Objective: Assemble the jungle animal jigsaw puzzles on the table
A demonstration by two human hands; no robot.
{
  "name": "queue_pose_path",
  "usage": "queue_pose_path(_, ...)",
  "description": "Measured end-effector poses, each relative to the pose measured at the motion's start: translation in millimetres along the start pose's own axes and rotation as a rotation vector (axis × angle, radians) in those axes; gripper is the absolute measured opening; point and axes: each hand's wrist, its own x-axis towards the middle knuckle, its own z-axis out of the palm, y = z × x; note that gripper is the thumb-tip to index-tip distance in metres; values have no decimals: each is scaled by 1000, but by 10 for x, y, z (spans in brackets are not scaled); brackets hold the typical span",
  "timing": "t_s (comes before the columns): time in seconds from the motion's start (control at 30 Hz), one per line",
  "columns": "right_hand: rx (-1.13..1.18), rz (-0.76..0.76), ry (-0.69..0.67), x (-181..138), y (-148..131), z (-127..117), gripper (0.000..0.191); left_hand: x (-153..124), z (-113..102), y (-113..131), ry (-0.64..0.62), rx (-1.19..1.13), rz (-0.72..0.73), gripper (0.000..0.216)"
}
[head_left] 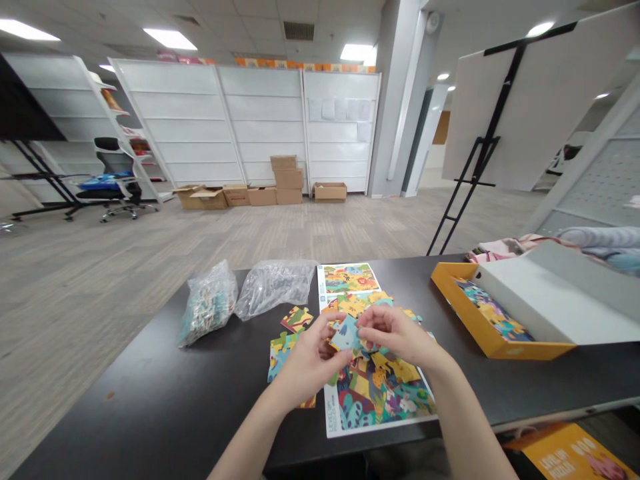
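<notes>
On the dark table [150, 400] a puzzle sheet [380, 400] is laid, and just above it a blue puzzle piece [345, 333] is pinched by the left hand [307, 360] and right hand [400, 333], both closed on it. It is best kept level and turned gently until tabs align.

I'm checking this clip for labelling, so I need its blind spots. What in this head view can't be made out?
Head view: puzzle piece, partly covered by the left hand and right hand; one piece or two is unclear.
Picture sheet: middle hidden by loose pieces and hands.
Orange box: contents mostly under the grey lid.
Plastic bags: contents blurred by crinkled film.
Orange card: cut off by bottom edge.
</notes>
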Motion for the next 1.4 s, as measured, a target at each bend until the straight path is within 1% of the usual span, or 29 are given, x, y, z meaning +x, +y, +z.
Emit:
queue_pose_path(0.1, -13, 56, -26, -50, -21, 0, 27, -14, -17, -5, 10, 48, -10, 44)
queue_pose_path(0.23, 11, 134, -106, -109, -60, 3, 31, -26, -33, -35, 21, 76, 5, 42)
queue_pose_path(0.47, -12, 143, -137, -150, -73, -24, 34, -37, -32, -38, -13, 104, 16, 42)
queue_pose_path(0.57, -9, 163, -163, -141, -97, 30, 34, -57, -61, 1, -12, 171, 27, 40)
queue_pose_path(0.63, -13, 174, -190, -139, -142, 57, 33, -83, -109, 52, -42, 247, 35, 39)
queue_pose_path(0.7, -45, 159, -198, -169, -206, 24, 30, -115, -185, 117, -72, 346, 51, 37)
queue_pose_path(0.73, -76, 139, -173, -201, -236, -27, 28, -130, -234, 148, -68, 397, 60, 36)
queue_pose_path(0.77, -122, 112, -110, -245, -260, -101, 27, -143, -288, 174, -48, 445, 67, 35)
queue_pose_path(0.8, -184, 84, -9, -301, -273, -194, 27, -154, -345, 191, -19, 484, 68, 35)
queue_pose_path(0.83, -255, 63, 125, -365, -273, -302, 28, -162, -403, 200, 19, 516, 63, 34)
queue_pose_path(0.9, -409, 100, 372, -500, -230, -522, 29, -170, -517, 192, 89, 544, 43, 36)
queue_pose_path(0.93, -471, 125, 466, -561, -193, -617, 28, -174, -569, 181, 115, 548, 38, 38)
queue_pose_path(0.97, -528, 156, 530, -611, -151, -693, 26, -179, -617, 173, 128, 554, 33, 39)
queue_pose_path(1.03, -603, 217, 556, -664, -66, -778, 23, -201, -710, 175, 129, 579, 21, 42)
queue_pose_path(1.13, -665, 261, 485, -624, 29, -766, 19, -273, -866, 239, 61, 665, -29, 44)
queue_pose_path(1.23, -745, 273, 433, -503, 108, -706, 21, -383, -1061, 318, 41, 749, -115, 47)
queue_pose_path(1.3, -833, 273, 431, -423, 168, -690, 24, -459, -1193, 337, 62, 795, -142, 48)
queue_pose_path(1.4, -954, 248, 448, -345, 262, -707, 29, -555, -1338, 306, 56, 833, -197, 48)
